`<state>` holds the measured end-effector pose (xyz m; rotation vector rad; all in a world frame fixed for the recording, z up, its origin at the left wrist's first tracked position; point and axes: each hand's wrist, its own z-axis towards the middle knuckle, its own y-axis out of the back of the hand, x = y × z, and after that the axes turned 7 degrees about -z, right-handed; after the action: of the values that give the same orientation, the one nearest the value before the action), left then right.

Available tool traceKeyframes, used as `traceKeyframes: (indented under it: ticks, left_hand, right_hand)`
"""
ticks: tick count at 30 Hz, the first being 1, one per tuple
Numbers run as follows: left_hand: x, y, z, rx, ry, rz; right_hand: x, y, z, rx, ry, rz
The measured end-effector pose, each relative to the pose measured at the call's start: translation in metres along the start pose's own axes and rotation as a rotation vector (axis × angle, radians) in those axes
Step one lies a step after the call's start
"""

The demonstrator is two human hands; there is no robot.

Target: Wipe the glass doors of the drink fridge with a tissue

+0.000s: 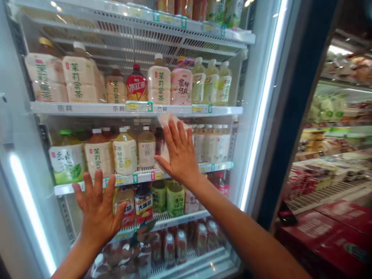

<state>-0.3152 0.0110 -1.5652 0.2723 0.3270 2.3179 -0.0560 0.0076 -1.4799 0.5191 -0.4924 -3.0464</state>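
Note:
My right hand (179, 153) reaches up to the middle of the frame with its fingers stretched out, holding a pale, thin cloth (168, 117) flat under the palm and fingers. The cloth appears pressed against the glass door (142, 232) of a drinks fridge; much of it is hidden by the hand. Lower left, my left hand (97, 205) is open, fingers spread, palm toward the glass, with nothing in it. Whether it touches the glass I cannot tell. Behind the hands stand a green-capped tea bottle (67, 157) and a yellow-labelled drink bottle (124, 151).
Several fridge shelves (136, 108) hold rows of tea bottles. Bright light strips (263, 104) run up both sides. A dark door frame (293, 108) borders the right. Beyond it are open shelves with packaged goods and red boxes (325, 236).

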Motion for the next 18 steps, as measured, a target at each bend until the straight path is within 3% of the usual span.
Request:
traceKeyframes:
  ticks: [2, 4, 6, 9, 13, 18]
  left_hand:
    - [-0.027, -0.024, -0.02, 0.047, 0.025, -0.072]
    - [-0.055, -0.05, -0.041, 0.1, 0.042, -0.128]
    - [-0.08, -0.073, -0.057, 0.155, 0.025, -0.164]
    - [-0.106, -0.099, -0.06, 0.202, -0.031, -0.19]
    - [-0.125, -0.118, -0.038, 0.185, -0.043, -0.201]
    - [-0.133, -0.135, -0.034, 0.142, -0.043, -0.141]
  right_hand:
    - [0.004, -0.012, -0.059, -0.007, -0.148, 0.011]
    - [0.018, -0.025, -0.121, 0.019, -0.167, 0.01]
    - [0.026, -0.033, -0.162, 0.031, -0.171, 0.004]
    - [0.01, -0.035, -0.168, 0.018, -0.208, -0.006]
    - [-0.012, -0.031, -0.162, 0.021, -0.305, -0.02]
    - [0.001, -0.035, -0.233, -0.008, -0.289, -0.061]
